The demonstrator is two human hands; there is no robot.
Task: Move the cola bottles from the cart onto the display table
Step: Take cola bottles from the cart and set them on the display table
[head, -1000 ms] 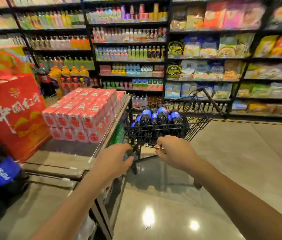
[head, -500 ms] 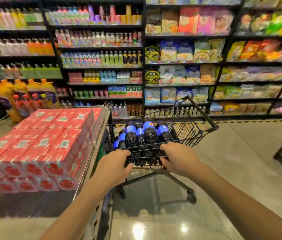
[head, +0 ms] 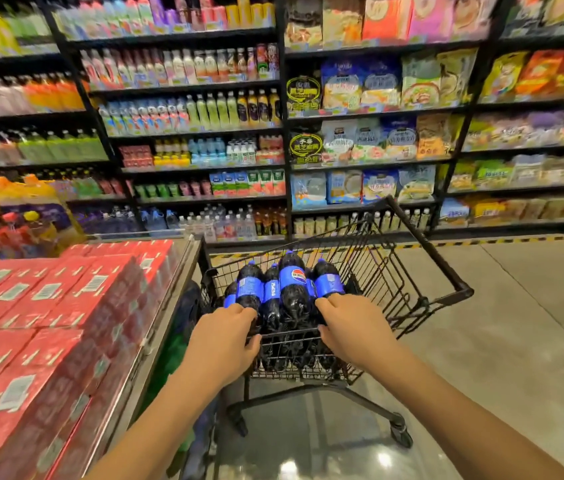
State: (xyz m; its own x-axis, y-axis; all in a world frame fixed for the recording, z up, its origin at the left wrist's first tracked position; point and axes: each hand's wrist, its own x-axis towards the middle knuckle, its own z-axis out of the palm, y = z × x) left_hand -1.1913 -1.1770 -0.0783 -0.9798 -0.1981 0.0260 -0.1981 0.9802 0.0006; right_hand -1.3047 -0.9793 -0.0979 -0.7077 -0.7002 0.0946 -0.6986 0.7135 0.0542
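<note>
Head view: left hand (head: pixel 224 337), right hand (head: pixel 351 331) grip cart (head: pixel 464 292) rim; cola bottles (head: pixel 291 284) just beyond fingertips.

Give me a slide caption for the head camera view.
Left hand and right hand grip blue-labelled cola bottles at the near rim of the cart, beside a display table stacked with red cartons.

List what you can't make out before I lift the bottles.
Head view only:
- Count: lower cola bottles are hidden under the upper ones and both hands.
- Grip: left hand and right hand hold either bottles or the cart rim; fingertips are hidden.
- Display table space: red cartons cover it and the left edge cuts it.
</note>
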